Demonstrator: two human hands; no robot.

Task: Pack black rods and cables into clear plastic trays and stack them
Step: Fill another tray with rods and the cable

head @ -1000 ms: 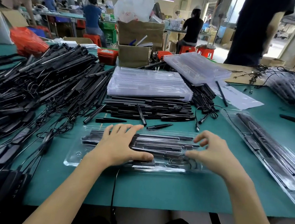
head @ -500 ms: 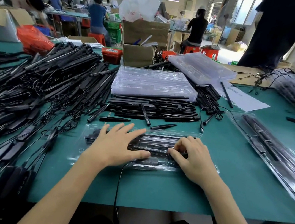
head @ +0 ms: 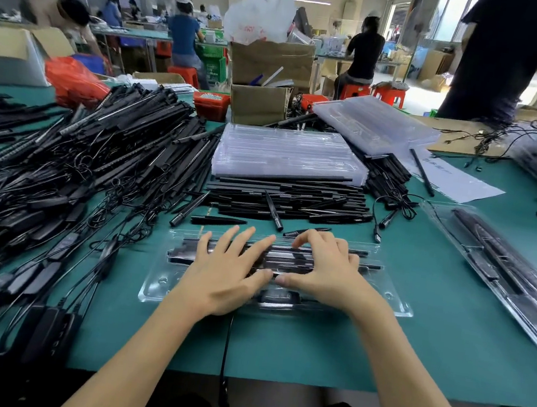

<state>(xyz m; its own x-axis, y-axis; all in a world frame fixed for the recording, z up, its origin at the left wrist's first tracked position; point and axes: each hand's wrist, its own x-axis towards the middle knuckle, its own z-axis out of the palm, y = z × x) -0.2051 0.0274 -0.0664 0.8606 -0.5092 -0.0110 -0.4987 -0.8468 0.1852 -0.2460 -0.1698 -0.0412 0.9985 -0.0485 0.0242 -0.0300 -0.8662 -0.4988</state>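
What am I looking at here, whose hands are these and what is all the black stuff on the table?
There is no machine here. One camera worn on a person's head looks forward and down, so the two bare arms at the bottom belong to that person.

Both hands rest on a clear plastic tray lying on the green table. The left hand lies flat with spread fingers, pressing down. The right hand has bent fingers pressing on the black rods already laid in the tray. Neither hand lifts anything.

To the left is a big heap of black rods and cables. Behind the tray lie loose rods, then a stack of empty clear trays. On the right is another filled tray. Other workers sit at tables behind.
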